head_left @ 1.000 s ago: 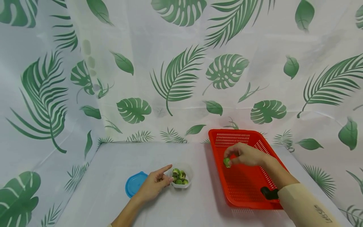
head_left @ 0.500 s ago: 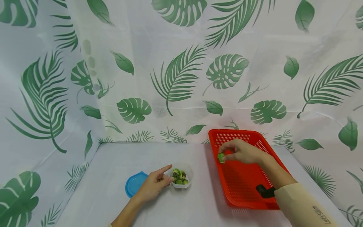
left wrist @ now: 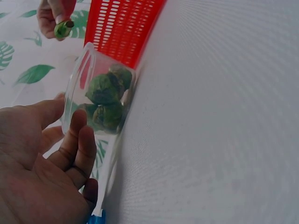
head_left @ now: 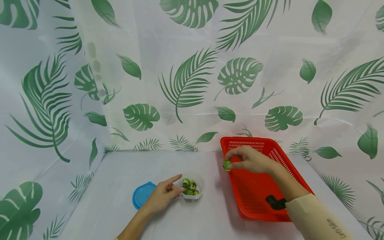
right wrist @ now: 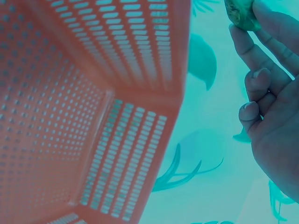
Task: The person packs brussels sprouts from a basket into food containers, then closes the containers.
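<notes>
In my right hand I pinch a Brussels sprout between thumb and fingertips. It hangs over the left rim of the red plastic basket; the right wrist view shows the sprout beside the basket wall. My left hand holds the side of a small clear plastic container, index finger stretched along its far side and thumb at the rim. Several Brussels sprouts lie inside it. In the left wrist view the fingers lie against the container wall.
A blue lid lies on the white table, left of the container and partly behind my left hand. The leaf-patterned curtain rises along the table's back and sides. A black strap piece on my right wrist overlaps the basket.
My right hand has moved left with the Brussels sprout, from above the basket's inside to its left rim. The left hand, container and lid have stayed put.
</notes>
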### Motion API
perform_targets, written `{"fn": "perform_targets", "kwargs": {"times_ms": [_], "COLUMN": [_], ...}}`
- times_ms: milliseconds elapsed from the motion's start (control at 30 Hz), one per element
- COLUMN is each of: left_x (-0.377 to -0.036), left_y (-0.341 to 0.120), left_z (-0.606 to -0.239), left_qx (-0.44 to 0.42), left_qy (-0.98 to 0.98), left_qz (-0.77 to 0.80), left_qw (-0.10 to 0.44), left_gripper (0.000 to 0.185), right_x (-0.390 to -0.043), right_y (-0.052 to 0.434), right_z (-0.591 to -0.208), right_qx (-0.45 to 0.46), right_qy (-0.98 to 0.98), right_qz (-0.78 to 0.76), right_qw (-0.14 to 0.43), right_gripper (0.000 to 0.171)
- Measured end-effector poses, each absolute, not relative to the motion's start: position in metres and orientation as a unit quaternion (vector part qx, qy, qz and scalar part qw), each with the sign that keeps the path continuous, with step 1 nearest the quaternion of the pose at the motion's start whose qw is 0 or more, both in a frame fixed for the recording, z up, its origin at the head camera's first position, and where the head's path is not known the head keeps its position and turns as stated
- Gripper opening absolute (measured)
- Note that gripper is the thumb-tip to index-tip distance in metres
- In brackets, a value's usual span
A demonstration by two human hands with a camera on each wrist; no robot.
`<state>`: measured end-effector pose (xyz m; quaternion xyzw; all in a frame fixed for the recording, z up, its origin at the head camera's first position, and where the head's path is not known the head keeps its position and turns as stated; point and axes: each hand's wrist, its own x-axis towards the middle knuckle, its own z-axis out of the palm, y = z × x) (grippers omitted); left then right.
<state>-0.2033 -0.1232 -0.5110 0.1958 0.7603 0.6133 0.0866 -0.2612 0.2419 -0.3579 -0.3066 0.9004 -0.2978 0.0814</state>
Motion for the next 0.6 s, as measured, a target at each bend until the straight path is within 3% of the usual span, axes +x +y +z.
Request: {"fn": "perform_targets", "kwargs": {"times_ms": [333,600], "left_x": [-0.204,-0.205], "left_y": [-0.122,-0.122], "left_z": [-0.514,-0.514], "left_qx": [0.194,0.182], "left_qy": [0.767,0.768], "left_qz": [0.606,0.607], "left_qw": [0.087,0.09], "left_gripper": [0.064,0.064], "right_x": [-0.255,-0.253], "right_y": [0.219,0.199], "right_z": [-0.354,-0.351], "right_qx": [-0.307,-0.336], "right_qy": [0.906,0.898], "right_qz": [-0.284,-0.278], "right_qw": [0.067,0.061], "right_gripper": [0.032,0.023]}}
